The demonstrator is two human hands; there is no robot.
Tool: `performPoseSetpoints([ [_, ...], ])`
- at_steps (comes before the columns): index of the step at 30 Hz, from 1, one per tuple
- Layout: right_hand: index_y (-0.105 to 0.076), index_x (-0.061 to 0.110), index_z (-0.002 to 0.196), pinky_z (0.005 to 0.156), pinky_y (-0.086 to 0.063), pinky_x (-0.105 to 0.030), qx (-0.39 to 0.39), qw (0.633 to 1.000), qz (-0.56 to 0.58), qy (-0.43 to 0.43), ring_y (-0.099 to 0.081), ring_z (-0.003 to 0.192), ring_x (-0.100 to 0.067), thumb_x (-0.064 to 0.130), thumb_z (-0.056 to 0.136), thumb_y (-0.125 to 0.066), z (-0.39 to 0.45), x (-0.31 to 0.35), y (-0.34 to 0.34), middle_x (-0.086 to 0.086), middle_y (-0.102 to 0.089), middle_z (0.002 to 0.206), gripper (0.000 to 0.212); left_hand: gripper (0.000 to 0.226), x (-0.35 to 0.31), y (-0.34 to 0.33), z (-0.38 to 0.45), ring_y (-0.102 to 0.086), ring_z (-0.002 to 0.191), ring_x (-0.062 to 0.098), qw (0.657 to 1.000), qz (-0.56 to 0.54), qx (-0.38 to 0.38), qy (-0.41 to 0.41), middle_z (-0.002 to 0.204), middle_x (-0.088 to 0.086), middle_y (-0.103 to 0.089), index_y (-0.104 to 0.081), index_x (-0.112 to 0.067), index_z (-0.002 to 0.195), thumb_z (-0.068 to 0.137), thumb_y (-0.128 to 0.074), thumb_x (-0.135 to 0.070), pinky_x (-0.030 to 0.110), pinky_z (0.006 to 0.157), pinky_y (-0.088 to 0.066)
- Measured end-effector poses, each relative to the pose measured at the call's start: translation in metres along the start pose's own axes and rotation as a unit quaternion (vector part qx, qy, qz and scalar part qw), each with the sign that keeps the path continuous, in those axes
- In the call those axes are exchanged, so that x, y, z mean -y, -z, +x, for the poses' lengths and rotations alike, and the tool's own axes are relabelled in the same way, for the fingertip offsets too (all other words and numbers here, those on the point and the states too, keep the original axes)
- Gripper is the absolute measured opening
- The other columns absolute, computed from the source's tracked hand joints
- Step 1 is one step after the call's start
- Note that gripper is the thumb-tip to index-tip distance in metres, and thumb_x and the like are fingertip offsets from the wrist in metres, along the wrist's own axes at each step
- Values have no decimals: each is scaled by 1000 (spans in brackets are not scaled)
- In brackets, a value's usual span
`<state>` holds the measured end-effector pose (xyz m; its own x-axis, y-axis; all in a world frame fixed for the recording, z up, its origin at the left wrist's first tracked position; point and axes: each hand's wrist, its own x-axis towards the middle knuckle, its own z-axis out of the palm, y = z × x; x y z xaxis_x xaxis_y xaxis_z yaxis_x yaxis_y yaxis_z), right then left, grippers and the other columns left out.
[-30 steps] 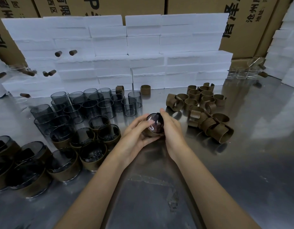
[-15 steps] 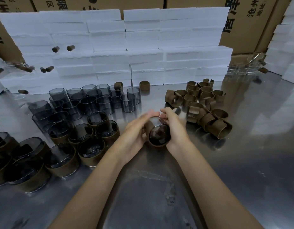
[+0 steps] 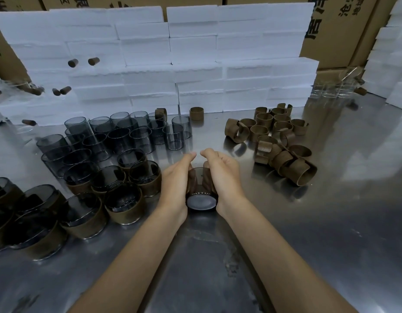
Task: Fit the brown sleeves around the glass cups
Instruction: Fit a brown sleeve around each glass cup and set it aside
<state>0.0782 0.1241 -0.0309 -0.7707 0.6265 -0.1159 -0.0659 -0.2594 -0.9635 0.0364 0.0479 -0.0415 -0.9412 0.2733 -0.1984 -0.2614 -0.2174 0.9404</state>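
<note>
You hold one glass cup [image 3: 201, 191] between both palms, tipped on its side so that its thick base now faces you, where half a second ago it was the open mouth that looked back at you and a second ago the cup sat higher in your fingertips. Your left hand [image 3: 177, 177] curls round the cup's left flank and your right hand [image 3: 222, 175] round its right, fingers wrapped over the far side and the two thumbs nearly meeting above it. A brown sleeve [image 3: 208, 180] shows through the glass and at the cup's edges under your palms, so it appears to be already around the body; how far it is seated I cannot tell, because your hands cover most of it. The turn suggests you are pressing or sliding the sleeve along toward its final place, and this cup looks close to finished. To the left of your grip stand the sleeved cups [image 3: 123, 199], with the bare cups [image 3: 136, 134] beyond them; to the right lies the heap of loose sleeves [image 3: 279, 143], all on the metal table [image 3: 331, 222]. Beyond your thumbs rises a wall of white foam blocks [image 3: 195, 53].
</note>
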Motion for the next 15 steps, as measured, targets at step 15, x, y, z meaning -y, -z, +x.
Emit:
performPoseSetpoints([
  [15, -36, 25, 45, 43, -32, -21, 0, 999, 28, -24, -32, 39, -11, 32, 96, -64, 2, 8, 3, 5, -34, 47, 59, 46, -6, 2, -4, -57, 54, 13, 997, 54, 49, -35, 58, -2, -55, -56, -25, 51, 90, -71, -44, 31, 65, -46],
])
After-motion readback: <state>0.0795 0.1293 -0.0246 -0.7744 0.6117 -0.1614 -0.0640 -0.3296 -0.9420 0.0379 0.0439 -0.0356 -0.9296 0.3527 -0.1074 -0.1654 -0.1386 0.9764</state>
